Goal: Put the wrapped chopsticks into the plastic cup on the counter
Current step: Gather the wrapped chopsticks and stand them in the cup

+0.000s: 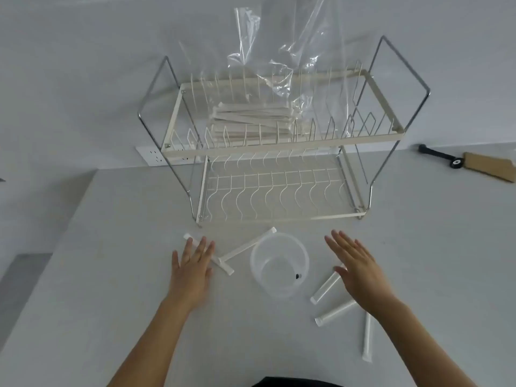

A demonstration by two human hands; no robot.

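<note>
A clear plastic cup [280,263] stands upright on the grey counter between my hands, with nothing in it but a small dark speck. Two white wrapped chopsticks lie crossed at its left: one [247,244] points toward the cup's far rim, the other [223,268] runs under my left hand [192,268]. That hand is flat, fingers spread, resting over that pair. My right hand [356,270] hovers open over three more wrapped pairs [325,287] [336,312] [367,340] right of the cup. Neither hand holds anything.
A two-tier white wire dish rack [282,135] stands just behind the cup. Its upper tier holds a clear plastic bag [279,68] and a pile of wrapped chopsticks [251,118]. A black-handled tool with a cardboard piece [485,166] lies far right. The counter's left edge [50,255] drops off.
</note>
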